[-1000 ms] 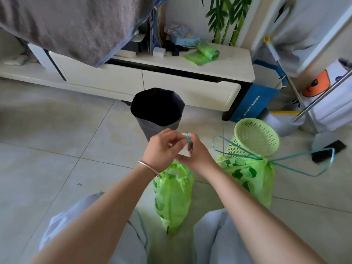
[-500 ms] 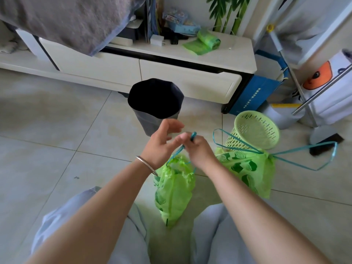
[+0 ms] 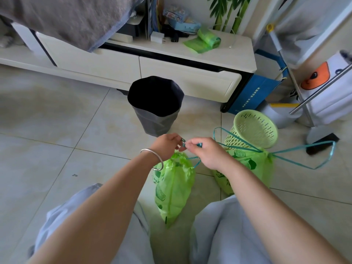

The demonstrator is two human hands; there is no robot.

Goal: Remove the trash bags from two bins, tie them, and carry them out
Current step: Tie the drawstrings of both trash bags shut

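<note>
Left hand (image 3: pixel 167 144) and right hand (image 3: pixel 206 152) pinching teal drawstring (image 3: pixel 196 161), knot hidden by fingers, green bag (image 3: pixel 174 187) below

Cinched green bag (image 3: pixel 172 189) hangs by teal drawstring (image 3: pixel 194 161); second bag (image 3: pixel 253 168) on floor.

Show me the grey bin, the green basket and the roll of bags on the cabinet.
grey bin (image 3: pixel 158 121): head view, front wall.
green basket (image 3: pixel 256 128): head view, inner wall.
roll of bags (image 3: pixel 208 38): head view, rolled part.
</note>
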